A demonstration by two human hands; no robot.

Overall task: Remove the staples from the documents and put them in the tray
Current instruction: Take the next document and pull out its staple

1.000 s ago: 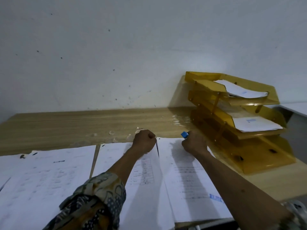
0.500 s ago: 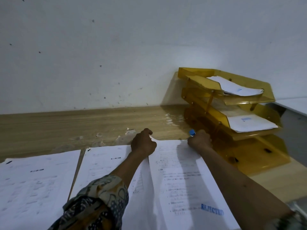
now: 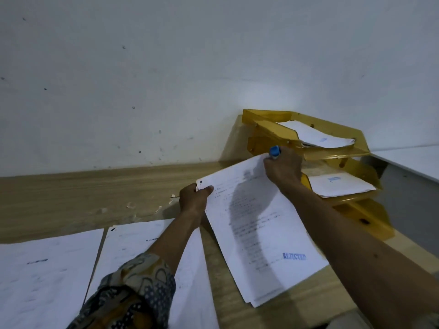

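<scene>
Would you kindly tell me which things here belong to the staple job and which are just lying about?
Job: stamped document, held by left hand and right hand; blue tool in the right hand; yellow tray; waiting documents.
Lying about: paper scraps on the wooden table.

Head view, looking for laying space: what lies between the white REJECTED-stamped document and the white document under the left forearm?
Only a bare strip of light wooden desk, shown in the head view.

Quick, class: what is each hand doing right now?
Left hand: pinches the stamped document at one top corner.
Right hand: grips the other corner and a blue-tipped tool.
</scene>
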